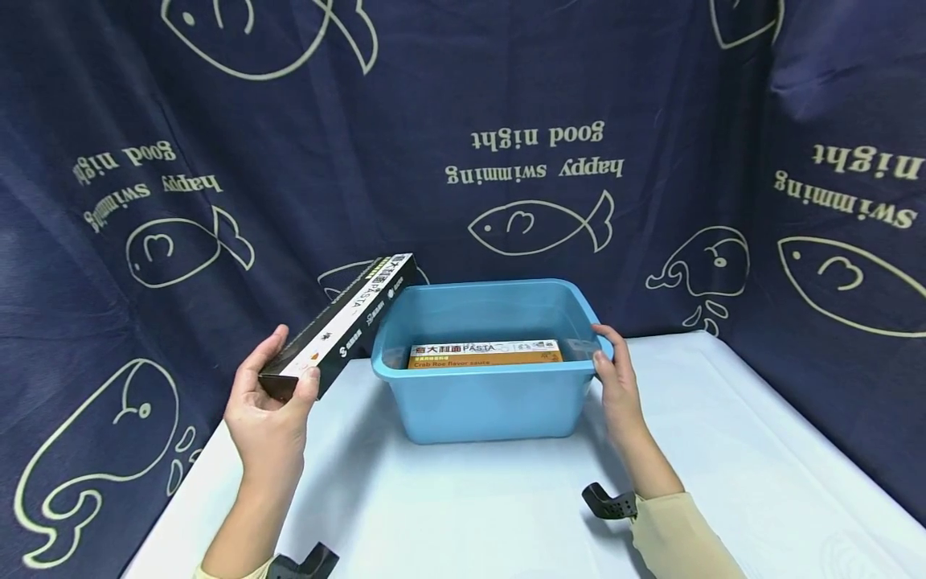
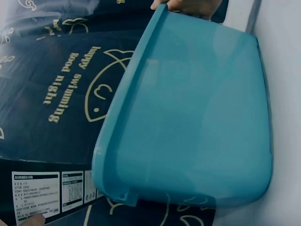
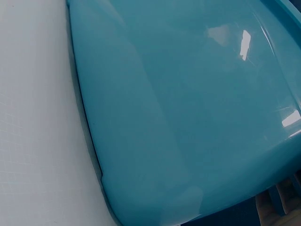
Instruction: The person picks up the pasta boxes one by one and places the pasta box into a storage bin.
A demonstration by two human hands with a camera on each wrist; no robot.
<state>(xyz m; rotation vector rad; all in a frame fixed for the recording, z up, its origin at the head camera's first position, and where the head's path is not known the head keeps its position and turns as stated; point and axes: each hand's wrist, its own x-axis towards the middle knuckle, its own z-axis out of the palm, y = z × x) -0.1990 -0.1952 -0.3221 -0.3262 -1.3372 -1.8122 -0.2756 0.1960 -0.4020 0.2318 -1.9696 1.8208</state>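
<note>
My left hand (image 1: 271,418) grips the near end of a long black pasta box (image 1: 347,326), thumb on its printed side. The box is tilted, its far end raised beside the left rim of a blue plastic bin (image 1: 495,402). In the left wrist view, white label panels show on the black box (image 2: 28,188). At the bin's right end, my right hand (image 1: 615,378) holds the rim, thumb and fingers around it. Inside the bin lies an orange and white pasta box (image 1: 485,355) marked crab roe flavor sauce; its lower part is hidden by the front wall.
The bin stands on a table with a pale cover (image 1: 448,507). Dark blue curtains (image 1: 405,161) printed with fish and whales hang behind and along both sides. Black straps are on both wrists.
</note>
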